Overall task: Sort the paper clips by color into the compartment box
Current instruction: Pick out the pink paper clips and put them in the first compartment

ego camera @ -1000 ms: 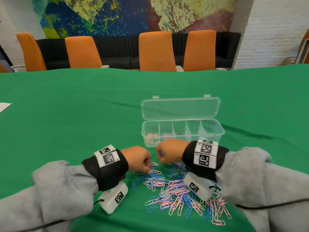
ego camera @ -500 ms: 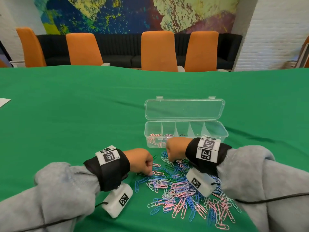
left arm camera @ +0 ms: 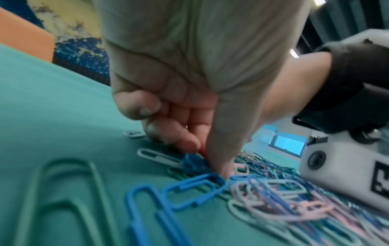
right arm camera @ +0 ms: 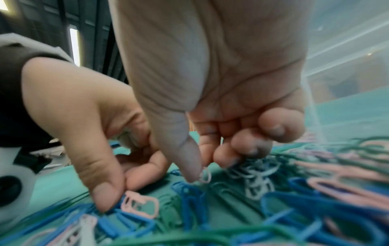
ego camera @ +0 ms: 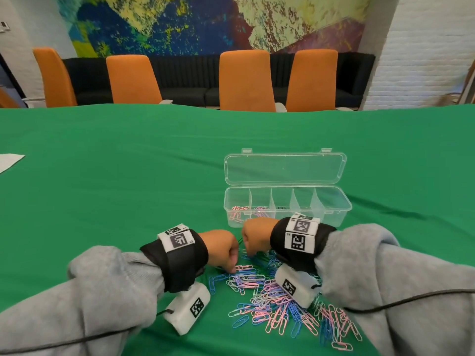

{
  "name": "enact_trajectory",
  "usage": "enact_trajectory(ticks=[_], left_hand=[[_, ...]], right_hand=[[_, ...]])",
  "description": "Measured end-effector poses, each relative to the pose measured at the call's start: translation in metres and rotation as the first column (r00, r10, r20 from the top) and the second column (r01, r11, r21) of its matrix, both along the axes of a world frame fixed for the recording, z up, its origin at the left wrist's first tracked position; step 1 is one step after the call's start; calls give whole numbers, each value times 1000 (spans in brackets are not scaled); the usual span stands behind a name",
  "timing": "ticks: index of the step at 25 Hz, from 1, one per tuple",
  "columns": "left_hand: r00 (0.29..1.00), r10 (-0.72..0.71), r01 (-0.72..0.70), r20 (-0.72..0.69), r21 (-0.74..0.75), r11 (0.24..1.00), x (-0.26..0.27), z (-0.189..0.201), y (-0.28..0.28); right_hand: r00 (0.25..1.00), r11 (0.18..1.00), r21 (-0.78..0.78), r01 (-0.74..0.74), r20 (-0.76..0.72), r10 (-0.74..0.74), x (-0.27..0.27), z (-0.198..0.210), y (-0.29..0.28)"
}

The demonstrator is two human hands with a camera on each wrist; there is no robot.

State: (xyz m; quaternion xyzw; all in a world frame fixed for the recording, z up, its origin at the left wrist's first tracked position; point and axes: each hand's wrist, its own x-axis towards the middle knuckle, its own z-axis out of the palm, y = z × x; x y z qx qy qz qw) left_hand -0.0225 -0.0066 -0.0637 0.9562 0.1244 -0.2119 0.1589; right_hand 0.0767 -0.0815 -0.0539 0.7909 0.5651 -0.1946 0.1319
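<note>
A heap of pink, blue, white and green paper clips (ego camera: 277, 299) lies on the green cloth in front of me. Behind it stands the clear compartment box (ego camera: 334, 214), lid open; its two left compartments hold pinkish clips (ego camera: 239, 210). My left hand (ego camera: 231, 268) is at the heap's left edge. Its thumb and forefinger (left arm camera: 207, 159) pinch a blue clip (left arm camera: 195, 164) down on the cloth. My right hand (ego camera: 248, 249) hovers at the heap's far side, close to the left hand. Its thumb and forefinger (right arm camera: 202, 169) pinch a small pink clip (right arm camera: 205, 175).
The green table (ego camera: 128, 188) stretches wide on all sides of the box. A white sheet (ego camera: 9, 161) lies at the far left edge. Orange chairs (ego camera: 244, 80) line the far side. White camera blocks hang under both wrists, just over the clips.
The left hand has dropped its fingertips onto the heap's left edge. The right hand has come down to the heap's far side, beside the left hand.
</note>
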Motion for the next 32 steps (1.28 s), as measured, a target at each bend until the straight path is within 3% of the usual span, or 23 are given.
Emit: enact_trajectory(ticks=[2, 4, 5, 7, 9, 11, 12, 13, 14, 15, 16, 17, 18, 20, 23, 27, 29, 32], left_hand=[[1000, 22, -23, -2, -47, 999, -2, 0, 2], [1000, 25, -24, 9, -54, 998, -3, 0, 1], [1000, 21, -20, 23, -51, 999, -3, 0, 0], [997, 17, -14, 74, -44, 999, -3, 0, -1], [989, 40, -29, 144, -83, 996, -5, 2, 2], [963, 189, -118, 190, -332, 936, -10, 3, 8], [933, 309, -170, 185, -531, 830, -14, 3, 10], [884, 441, -208, 154, -716, 666, -19, 3, 13], [822, 563, -231, 84, -855, 465, -25, 3, 15], [764, 645, -231, -11, -938, 258, -31, 3, 16], [720, 686, -215, -107, -974, 74, -37, 2, 18], [687, 702, -194, -188, -978, -72, -43, 2, 17], [658, 711, -180, -249, -968, -173, -47, 2, 17], [618, 728, -194, -297, -955, -225, -53, 3, 16], [607, 749, -240, -267, -959, -148, -53, 5, 15], [598, 758, -257, -260, -958, -126, -43, -2, 9], [594, 747, -240, -299, -952, -190, -37, -7, 2], [534, 756, -203, -378, -925, -320, -30, -13, -11]], right_hand=[[987, 985, 142, 96, -142, -76, 10, 5, -12], [891, 917, 279, 284, -431, -145, 23, 10, -27], [779, 863, 308, 400, -610, -143, 29, 11, -34], [456, 760, 234, 606, -885, -91, 36, 12, -46], [131, 714, 55, 698, -990, -52, 38, 10, -53], [-32, 726, -53, 686, -999, -43, 35, 10, -54], [-40, 744, -70, 665, -997, -59, 31, 11, -52], [17, 768, -58, 637, -996, -90, 26, 11, -49], [177, 812, 5, 584, -977, -121, 19, 13, -44], [430, 874, 94, 476, -892, -139, 12, 15, -40], [693, 940, 154, 304, -713, -107, 5, 17, -36], [873, 982, 153, 107, -487, -20, -2, 16, -30], [955, 994, 96, -50, -287, 76, -9, 11, -25], [982, 985, -5, -172, -78, 171, -20, 3, -19], [981, 982, -10, -189, -41, 189, -22, -4, -18], [965, 997, 73, -23, -260, 41, -4, 2, -31], [922, 983, 154, 99, -387, -32, 4, 10, -42], [842, 918, 287, 273, -534, -83, 12, 24, -51]])
